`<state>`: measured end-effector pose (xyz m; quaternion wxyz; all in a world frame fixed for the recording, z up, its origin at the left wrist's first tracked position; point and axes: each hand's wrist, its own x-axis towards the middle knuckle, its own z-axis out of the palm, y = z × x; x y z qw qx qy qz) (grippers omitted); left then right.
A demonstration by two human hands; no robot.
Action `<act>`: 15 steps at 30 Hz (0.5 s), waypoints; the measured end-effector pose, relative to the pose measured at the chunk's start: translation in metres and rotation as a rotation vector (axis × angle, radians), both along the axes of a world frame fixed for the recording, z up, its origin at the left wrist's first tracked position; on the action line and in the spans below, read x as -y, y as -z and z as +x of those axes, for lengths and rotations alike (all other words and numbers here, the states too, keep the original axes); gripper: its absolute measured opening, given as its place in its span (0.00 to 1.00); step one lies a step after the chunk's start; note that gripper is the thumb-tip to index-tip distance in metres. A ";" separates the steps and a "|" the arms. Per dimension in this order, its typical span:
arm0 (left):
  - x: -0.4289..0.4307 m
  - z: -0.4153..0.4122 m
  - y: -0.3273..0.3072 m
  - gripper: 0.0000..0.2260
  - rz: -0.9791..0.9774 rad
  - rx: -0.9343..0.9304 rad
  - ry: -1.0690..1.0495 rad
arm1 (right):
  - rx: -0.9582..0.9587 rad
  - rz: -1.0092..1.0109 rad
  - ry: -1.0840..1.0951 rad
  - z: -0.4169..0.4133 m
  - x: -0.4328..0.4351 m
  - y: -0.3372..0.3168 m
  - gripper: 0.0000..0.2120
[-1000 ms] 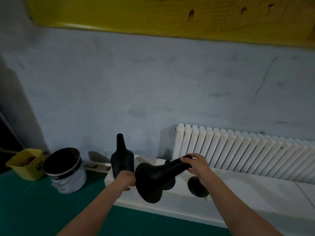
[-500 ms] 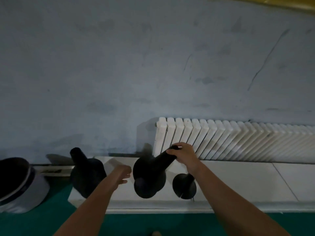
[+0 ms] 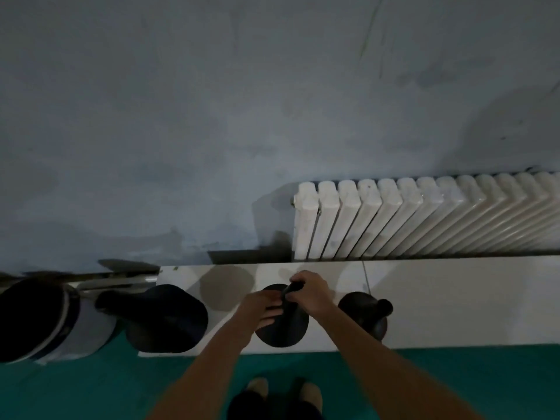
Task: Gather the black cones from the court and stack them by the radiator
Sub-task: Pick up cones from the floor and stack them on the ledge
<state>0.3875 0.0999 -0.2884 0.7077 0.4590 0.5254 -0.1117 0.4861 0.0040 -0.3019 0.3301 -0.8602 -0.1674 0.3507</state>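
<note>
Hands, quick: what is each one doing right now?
Left hand: open, fingers resting against the middle black cone.
Right hand: closed around that cone's narrow top.

Three cones are borne by a white ledge (image 3: 469,301) under the radiator (image 3: 424,219): right cone (image 3: 362,316) below it, middle cone (image 3: 281,334) below its left end, left cone (image 3: 169,322) well left of it.

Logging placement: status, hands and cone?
Right hand grips middle cone by neck. Left hand rests on its flank. Cone upright on white ledge, between left cone and right cone. Nothing blocking.
</note>
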 end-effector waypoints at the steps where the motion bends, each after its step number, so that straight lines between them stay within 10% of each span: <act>1: -0.003 0.003 0.008 0.10 -0.010 -0.007 0.001 | -0.019 -0.013 0.002 -0.001 -0.004 0.010 0.16; 15: -0.054 0.035 -0.017 0.07 0.097 -0.043 0.302 | -0.547 0.148 0.643 0.024 0.002 -0.030 0.03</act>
